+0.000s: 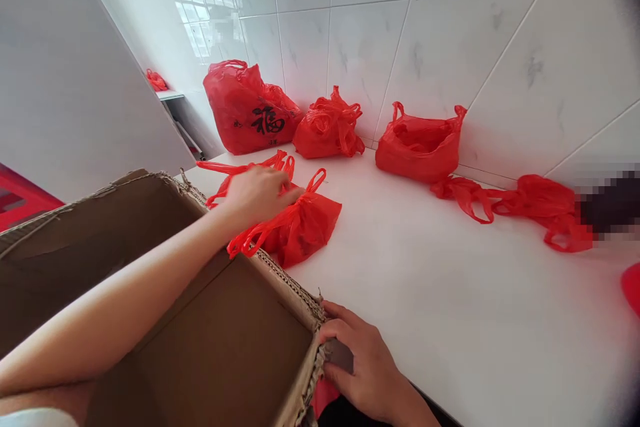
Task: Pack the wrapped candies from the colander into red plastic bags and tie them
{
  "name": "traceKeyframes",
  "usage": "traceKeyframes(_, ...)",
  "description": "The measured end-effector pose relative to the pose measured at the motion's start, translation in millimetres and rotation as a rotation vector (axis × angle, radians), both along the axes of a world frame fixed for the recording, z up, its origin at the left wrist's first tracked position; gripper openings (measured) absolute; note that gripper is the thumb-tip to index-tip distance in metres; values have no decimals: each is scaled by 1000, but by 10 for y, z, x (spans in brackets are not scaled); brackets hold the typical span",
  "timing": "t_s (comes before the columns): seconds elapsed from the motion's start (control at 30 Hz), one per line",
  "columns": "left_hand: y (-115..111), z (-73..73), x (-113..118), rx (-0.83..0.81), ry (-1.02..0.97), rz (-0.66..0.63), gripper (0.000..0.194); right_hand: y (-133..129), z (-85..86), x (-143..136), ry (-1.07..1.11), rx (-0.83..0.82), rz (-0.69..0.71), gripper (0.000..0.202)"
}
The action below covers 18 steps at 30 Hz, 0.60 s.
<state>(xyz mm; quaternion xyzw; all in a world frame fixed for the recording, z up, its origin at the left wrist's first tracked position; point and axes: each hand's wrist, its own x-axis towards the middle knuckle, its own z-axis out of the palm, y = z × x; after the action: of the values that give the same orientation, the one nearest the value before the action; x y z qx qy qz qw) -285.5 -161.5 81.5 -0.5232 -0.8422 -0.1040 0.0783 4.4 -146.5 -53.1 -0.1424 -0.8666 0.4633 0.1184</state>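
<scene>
Cardboard box (240, 340), white tabletop (450, 280), tiled wall (460, 47)

Bunched red plastic bag (316, 227) beside rim of open, frayed cardboard box (240, 333).

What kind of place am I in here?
Probably a tiled room in a home, perhaps a kitchen or dining area; the view can't settle which. Signs are the glossy wall tiles, the white tabletop against them, and red plastic carrier bags along the wall.
</scene>
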Motion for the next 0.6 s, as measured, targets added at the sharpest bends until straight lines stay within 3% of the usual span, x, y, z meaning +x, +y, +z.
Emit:
traceKeyframes(0.07, 208, -142, 175, -129, -48, 0, 42, 0, 1, 17, 7, -6, -5, 35)
traceKeyframes(0.13, 292, -219, 194, -170, -101, -16, 36, 6, 1, 30, 3, -7, 0, 36)
traceKeyframes(0.23, 148, -78, 44, -151, -210, -85, 33, 18, 2, 38, -10, 0, 14, 36)
traceKeyframes(0.37, -411, 359, -268, 236, -721, -161, 37, 32, -5, 35, -2, 15, 25, 31)
traceKeyframes(0.43, -750, 515, -453, 442, -900, -112, 42, 36, -20, 32, 14, 20, 30, 30)
traceKeyframes(0.53, -1230, 547, -789, 601, -969, 145, 57, 38, -48, 26, 27, 28, 34, 30)
traceKeyframes(0.6, -1502, 416, -1042, 617, -982, 322, 68, 34, -63, 23, 22, 34, 32, 30)
